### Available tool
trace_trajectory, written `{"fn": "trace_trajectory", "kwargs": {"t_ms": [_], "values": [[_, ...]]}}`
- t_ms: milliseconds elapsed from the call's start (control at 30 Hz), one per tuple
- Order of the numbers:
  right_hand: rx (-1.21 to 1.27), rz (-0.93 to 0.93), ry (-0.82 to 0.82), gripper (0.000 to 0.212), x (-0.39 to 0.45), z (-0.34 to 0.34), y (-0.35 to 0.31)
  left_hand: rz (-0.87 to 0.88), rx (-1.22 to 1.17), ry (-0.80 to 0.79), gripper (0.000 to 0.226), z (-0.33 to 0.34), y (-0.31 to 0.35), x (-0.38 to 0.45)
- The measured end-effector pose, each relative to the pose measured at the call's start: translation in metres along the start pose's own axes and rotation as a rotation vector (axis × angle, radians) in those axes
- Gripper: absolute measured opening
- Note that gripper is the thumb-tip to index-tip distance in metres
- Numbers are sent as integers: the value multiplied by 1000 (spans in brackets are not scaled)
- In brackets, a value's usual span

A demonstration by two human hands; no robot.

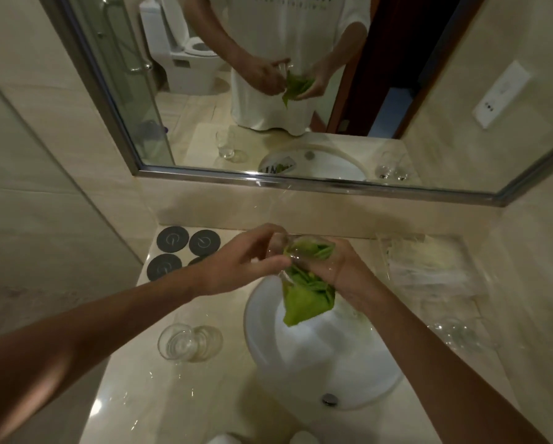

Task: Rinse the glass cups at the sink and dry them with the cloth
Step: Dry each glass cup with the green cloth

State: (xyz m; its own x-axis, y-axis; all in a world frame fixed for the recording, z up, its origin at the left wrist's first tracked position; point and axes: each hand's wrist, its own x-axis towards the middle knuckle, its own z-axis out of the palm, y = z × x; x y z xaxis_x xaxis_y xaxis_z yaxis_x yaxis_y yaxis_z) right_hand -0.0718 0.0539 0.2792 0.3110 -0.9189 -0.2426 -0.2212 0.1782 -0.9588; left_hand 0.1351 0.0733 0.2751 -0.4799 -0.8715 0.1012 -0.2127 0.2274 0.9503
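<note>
Nearest you, two glass cups point(190, 342) sit on the worktop point(160, 395) left of the white sink point(317, 357). Over the basin, your left hand point(236, 267) grips a glass cup point(284, 251) by its side, lying roughly sideways, mouth toward your right hand point(336, 267), which pinches the green cloth point(307, 296) stuffed into it. Black coasters point(185, 249) sit behind, with more glasses point(457, 331) off to the right.

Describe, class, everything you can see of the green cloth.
The green cloth is a soft, crumpled fabric, bright yellow-green. Its upper part is stuffed into the clear glass cup held above the white sink; the rest hangs bunched below. The right hand grips it, while the left hand holds the cup. The mirror shows it too.
</note>
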Motion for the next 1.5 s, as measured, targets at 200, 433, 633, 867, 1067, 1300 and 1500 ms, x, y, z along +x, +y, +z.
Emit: {"fn": "trace_trajectory", "kwargs": {"t_ms": [200, 433, 633, 867, 1067, 1300, 1500], "values": [[422, 290, -205, 40, -18, 5, 2, 543, 869, -29, 64, -16, 11, 3], [105, 1, 42, 34, -24, -12, -3, -8, 256, -9, 51, -3, 29, 4], [-125, -179, 145, 25, -35, -23, -17, -316, -117, -228, 48, 12, 57, 10], [180, -31, -35, 40, -53, -59, -29, 256, 638, -54, 59, 34, 79, 34], [133, 81, 10, 37, -53, -98, -21, 501, 1073, 90, 65, 60, 74, 57], [-336, 34, 144, 21, -53, -127, -20, 408, 1225, 71, 81, 114, 91, 82], [-448, 8, 68, 25, -60, -140, -20, 153, 1008, 90, 81, 140, 93, 85]]}}
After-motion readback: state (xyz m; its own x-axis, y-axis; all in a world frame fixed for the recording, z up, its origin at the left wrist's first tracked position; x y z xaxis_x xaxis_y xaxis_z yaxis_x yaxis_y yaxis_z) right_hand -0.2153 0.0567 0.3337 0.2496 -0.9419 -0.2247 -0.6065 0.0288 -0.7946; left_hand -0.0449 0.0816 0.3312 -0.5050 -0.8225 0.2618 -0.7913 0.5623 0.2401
